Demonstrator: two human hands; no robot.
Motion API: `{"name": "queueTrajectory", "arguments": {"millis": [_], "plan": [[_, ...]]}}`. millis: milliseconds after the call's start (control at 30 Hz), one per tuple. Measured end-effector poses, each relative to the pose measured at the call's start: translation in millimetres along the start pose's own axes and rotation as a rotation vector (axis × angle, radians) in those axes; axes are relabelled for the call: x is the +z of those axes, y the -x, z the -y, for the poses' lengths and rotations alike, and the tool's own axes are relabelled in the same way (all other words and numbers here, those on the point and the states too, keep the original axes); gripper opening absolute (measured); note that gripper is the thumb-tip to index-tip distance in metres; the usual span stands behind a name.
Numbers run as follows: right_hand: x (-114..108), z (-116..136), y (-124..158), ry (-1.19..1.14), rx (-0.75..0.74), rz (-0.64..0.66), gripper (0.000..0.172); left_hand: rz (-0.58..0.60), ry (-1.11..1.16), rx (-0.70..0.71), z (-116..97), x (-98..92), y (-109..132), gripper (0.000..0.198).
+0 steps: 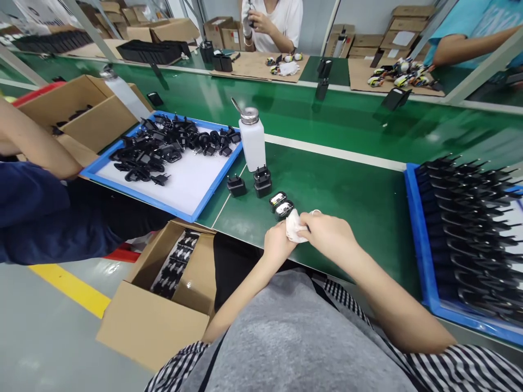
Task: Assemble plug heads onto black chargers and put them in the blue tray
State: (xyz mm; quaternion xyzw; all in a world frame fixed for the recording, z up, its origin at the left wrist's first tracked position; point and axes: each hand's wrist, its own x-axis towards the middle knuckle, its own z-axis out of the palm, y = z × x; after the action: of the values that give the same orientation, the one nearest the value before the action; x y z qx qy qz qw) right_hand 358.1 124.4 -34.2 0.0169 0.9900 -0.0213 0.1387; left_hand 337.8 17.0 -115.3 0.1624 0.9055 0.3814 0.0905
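Note:
A white cloth (295, 226) is bunched between my two hands at the table's front edge. My right hand (324, 231) pinches the cloth from the right. My left hand (278, 243) is closed at its lower left, its fingers wrapped round something I cannot make out. Just beyond the cloth lie two black adapter shells (281, 204) with pale parts showing inside. Several black plug adapters (262, 184) stand upright with prongs up, left of the shells. Behind them rises a white bottle (252, 142) with a metal top.
A blue-rimmed tray (216, 188) of loose black adapters is at the left, beside a co-worker's arm (36, 136). Another blue tray (415, 239) holds rows of adapters at the right. An open carton (155, 321) sits below the table edge. Other people work across the green line.

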Motion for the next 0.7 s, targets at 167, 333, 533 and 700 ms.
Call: {"name": "queueTrajectory", "arguments": {"millis": [167, 333, 533, 700], "plan": [[-7, -44, 4, -0.071, 0.229, -0.014, 0.013, 0.010, 0.051, -0.037, -1, -0.7, 0, 0.037], [1, -79, -21, -0.479, 0.276, -0.215, 0.025, 0.031, 0.083, -0.040, 0, -3.0, -2, 0.037], [38, -80, -19, -0.659, 0.127, -0.370, 0.048, -0.006, 0.145, 0.002, -7, -19.6, 15, 0.037], [35, -49, 20, -0.715, -0.062, -0.532, 0.058, 0.082, 0.614, 0.011, -35, -32.6, 17, 0.032]]}}
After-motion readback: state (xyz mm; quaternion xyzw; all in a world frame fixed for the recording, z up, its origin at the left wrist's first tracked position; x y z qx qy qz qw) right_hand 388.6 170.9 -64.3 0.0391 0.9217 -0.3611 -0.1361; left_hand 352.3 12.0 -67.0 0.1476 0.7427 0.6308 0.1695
